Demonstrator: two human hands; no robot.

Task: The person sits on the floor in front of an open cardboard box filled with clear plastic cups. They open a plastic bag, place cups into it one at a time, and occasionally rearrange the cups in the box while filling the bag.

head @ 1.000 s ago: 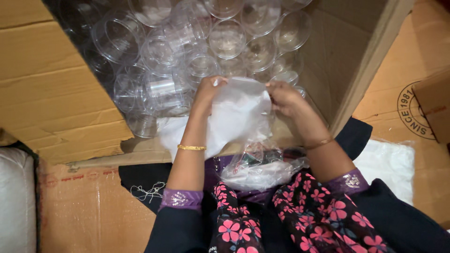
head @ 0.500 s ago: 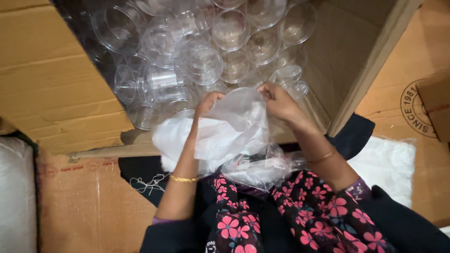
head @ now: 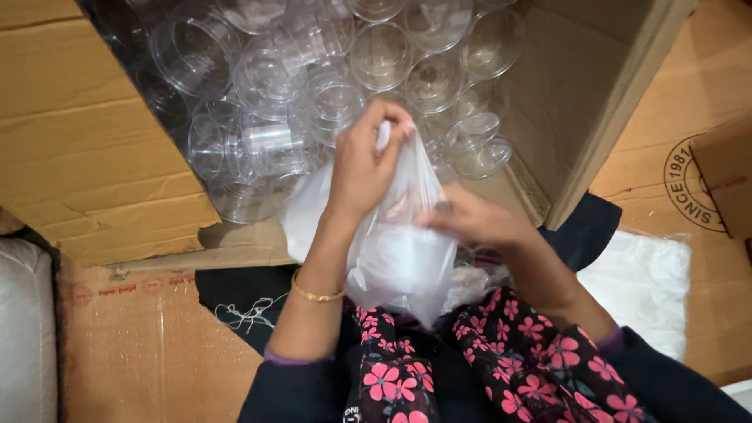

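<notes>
Head view: left hand (head: 364, 164) raised, fingers pinched shut on the top edge of a thin clear plastic bag (head: 403, 258), so the bag hangs taut below it over the person's lap. Right hand (head: 470, 223) lies against the bag's right side, fingers curled into the film; whether it grips the film or only steadies it cannot be told. Bag hangs just in front of the near edge of an open cardboard box (head: 94, 172), lying on its side. Clear plastic cups (head: 376, 55) fill the box, piled loosely against its back and right wall. A second white bag (head: 650, 282) lies flat beside the right forearm.
</notes>
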